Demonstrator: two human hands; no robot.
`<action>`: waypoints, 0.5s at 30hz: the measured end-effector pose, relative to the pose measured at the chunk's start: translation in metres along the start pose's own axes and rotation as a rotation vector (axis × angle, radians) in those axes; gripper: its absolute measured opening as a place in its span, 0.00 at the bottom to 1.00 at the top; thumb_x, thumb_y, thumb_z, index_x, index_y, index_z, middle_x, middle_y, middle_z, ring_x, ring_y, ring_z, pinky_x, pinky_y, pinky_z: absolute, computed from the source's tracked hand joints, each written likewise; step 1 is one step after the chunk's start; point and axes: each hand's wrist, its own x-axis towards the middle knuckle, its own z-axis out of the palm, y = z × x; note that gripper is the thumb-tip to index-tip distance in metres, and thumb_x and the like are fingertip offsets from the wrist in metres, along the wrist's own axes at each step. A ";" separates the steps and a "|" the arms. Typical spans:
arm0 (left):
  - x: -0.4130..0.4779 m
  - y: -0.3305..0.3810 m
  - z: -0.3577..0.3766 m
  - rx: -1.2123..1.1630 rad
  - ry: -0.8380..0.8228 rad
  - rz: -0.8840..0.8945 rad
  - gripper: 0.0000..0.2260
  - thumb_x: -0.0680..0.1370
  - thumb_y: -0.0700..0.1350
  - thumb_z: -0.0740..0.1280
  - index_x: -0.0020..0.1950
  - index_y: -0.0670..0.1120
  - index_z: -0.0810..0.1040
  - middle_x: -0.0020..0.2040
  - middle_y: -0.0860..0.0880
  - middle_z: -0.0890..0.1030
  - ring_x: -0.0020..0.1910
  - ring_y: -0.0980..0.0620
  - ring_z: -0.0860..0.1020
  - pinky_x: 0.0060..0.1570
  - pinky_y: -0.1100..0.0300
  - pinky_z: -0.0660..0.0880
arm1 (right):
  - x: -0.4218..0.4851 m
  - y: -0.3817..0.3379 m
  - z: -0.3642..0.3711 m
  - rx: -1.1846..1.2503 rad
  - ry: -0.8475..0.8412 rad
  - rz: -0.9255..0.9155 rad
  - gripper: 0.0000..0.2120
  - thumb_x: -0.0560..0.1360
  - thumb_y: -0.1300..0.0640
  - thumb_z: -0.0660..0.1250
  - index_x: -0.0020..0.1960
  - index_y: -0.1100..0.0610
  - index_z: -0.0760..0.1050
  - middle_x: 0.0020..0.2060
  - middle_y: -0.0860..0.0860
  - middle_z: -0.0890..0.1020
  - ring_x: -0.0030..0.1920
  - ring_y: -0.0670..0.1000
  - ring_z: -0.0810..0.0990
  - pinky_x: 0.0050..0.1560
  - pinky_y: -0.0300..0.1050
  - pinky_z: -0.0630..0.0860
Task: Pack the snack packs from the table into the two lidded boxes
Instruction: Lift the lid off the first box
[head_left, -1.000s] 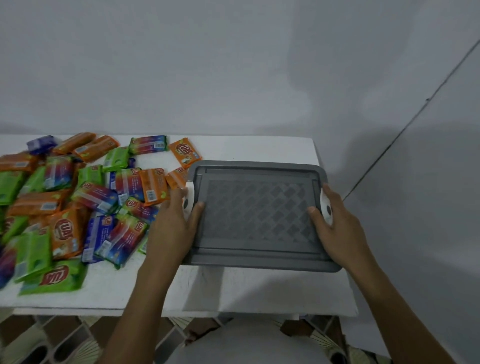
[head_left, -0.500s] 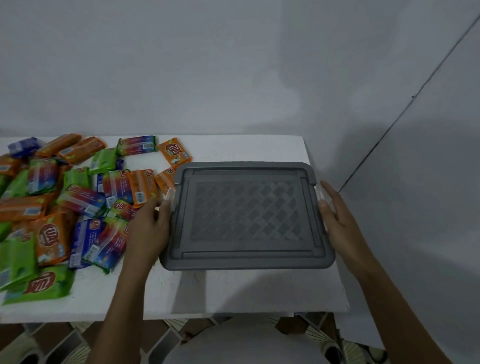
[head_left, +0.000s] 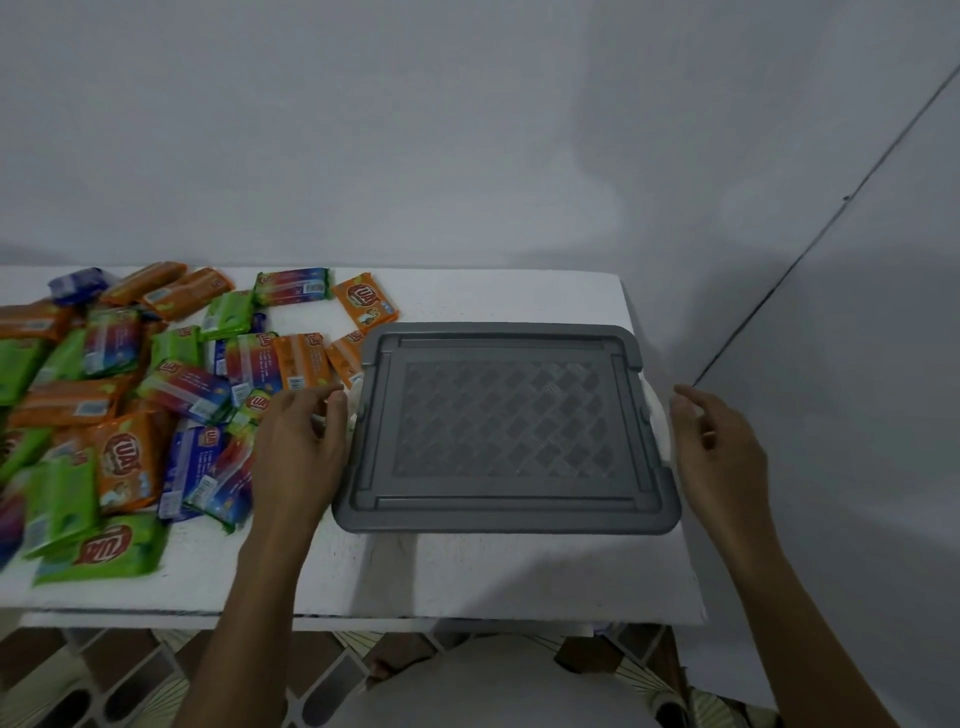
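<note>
Seemingly unlatching grey plastic box lid (head_left: 504, 426); colourful snack packs (head_left: 130, 415) at nine o'clock. Left grip (head_left: 304, 441) curled at white latch (head_left: 356, 410), hold unclear; right grip (head_left: 719, 447) slack, empty. Next: lift it clear.

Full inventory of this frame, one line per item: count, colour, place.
snack packs: many, overlapping, exact count unclear; orange, green, multicoloured; table's left half
lidded box: 1, grey, lid on; table's right half
latches: 2, white; box's left and right sides
table: 1, white; against the wall
wall: grey; behind the table
left hand: 1; at the box's left latch
right hand: 1; beside the right latch, fingers relaxed
</note>
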 end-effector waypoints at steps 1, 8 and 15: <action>-0.001 0.002 -0.002 0.015 -0.027 0.041 0.14 0.82 0.50 0.61 0.60 0.44 0.80 0.50 0.43 0.80 0.41 0.52 0.75 0.41 0.57 0.71 | 0.000 -0.005 -0.005 -0.034 0.017 -0.036 0.16 0.81 0.47 0.57 0.65 0.50 0.75 0.47 0.54 0.79 0.44 0.51 0.77 0.45 0.41 0.73; 0.000 0.018 -0.006 0.107 -0.210 0.046 0.17 0.79 0.54 0.64 0.59 0.44 0.81 0.48 0.45 0.81 0.40 0.49 0.76 0.39 0.55 0.74 | -0.004 -0.018 -0.006 -0.254 -0.259 -0.100 0.19 0.79 0.48 0.63 0.67 0.53 0.74 0.30 0.45 0.74 0.33 0.42 0.74 0.32 0.35 0.65; -0.003 0.031 -0.016 0.058 -0.162 0.035 0.16 0.80 0.51 0.64 0.61 0.42 0.80 0.44 0.46 0.75 0.39 0.49 0.74 0.40 0.56 0.71 | -0.007 -0.018 -0.014 -0.097 -0.208 -0.100 0.16 0.78 0.52 0.66 0.66 0.51 0.76 0.26 0.44 0.72 0.29 0.42 0.71 0.33 0.34 0.66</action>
